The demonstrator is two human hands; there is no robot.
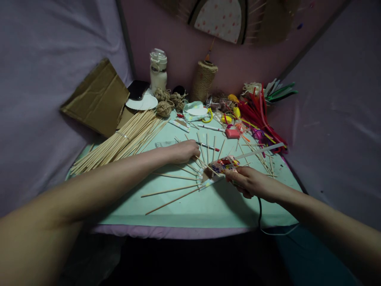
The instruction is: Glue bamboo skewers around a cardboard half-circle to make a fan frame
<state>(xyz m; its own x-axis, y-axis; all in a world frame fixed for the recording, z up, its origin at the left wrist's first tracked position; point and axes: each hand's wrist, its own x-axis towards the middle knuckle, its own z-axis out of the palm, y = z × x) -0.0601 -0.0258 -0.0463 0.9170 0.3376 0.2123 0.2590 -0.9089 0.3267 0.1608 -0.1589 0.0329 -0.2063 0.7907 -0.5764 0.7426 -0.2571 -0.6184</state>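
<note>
My right hand (248, 182) is closed round a patterned glue gun (224, 164) with a glue stick jutting out its back toward the right and a black cord hanging off the table edge. Its nozzle points at a small half-round card piece (205, 180) from which thin wooden sticks (169, 190) fan out over the pale green table top (193, 208). My left hand (184, 151) rests fingers curled on the sticks just left of that piece, pressing one down.
A big bundle of wooden skewers (119, 143) lies at the left beside folded cardboard (95, 97). At the back stand a white bottle (158, 69), twine balls (163, 108) and a jute spool (204, 79). Red and coloured strips (258, 115) and small tools crowd the right.
</note>
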